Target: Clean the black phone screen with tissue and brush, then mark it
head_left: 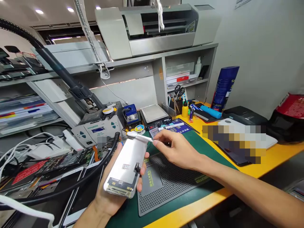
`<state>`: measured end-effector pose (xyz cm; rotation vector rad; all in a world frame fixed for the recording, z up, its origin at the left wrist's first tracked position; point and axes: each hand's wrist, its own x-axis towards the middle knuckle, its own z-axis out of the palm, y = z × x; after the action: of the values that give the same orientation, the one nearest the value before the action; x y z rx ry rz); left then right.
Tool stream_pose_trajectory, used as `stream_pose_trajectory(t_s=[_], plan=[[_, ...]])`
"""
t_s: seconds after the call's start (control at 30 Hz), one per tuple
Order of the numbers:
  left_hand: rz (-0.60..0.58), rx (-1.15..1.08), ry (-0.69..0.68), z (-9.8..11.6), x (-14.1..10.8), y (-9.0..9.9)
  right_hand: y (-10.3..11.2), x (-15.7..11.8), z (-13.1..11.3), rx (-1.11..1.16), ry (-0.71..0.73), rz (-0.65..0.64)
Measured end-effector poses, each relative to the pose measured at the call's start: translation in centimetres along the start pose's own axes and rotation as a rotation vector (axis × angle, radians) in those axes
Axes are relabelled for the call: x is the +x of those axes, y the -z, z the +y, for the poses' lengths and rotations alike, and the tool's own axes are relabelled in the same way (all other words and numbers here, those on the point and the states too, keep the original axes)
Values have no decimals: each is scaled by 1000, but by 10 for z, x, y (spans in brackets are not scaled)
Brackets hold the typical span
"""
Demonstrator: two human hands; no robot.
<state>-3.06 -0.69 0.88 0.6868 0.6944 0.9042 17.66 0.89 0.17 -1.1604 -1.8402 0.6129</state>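
My left hand is wrapped round a phone screen, its silvery back facing up and tilted towards me. A dark strip with small gold contacts runs along its near end, and a short black flex cable sticks out at its right side. My right hand pinches the end of a slim white brush. The brush head lies across the far edge of the screen; whether its bristles press on it I cannot tell. Below both hands is a grey textured work pad on a green mat.
Phone boards and parts crowd the left, crossed by a black hose. Behind stand a grey control box, a hot plate and a yellow bottle. A partly blurred phone lies right on the yellow tabletop.
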Motion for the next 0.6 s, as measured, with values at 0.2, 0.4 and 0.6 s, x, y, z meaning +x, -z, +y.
stream_pose_trajectory(t_s=[0.2,0.4,0.6], plan=[[-19,-48,40,1,0,-3,2,0,0,-1,-19,27],[-105,-135,62,2,3,-1,3,2,2,-25,-40,-9],[-89,-110,-70,8,6,10,7,1,1,62,-72,-51]])
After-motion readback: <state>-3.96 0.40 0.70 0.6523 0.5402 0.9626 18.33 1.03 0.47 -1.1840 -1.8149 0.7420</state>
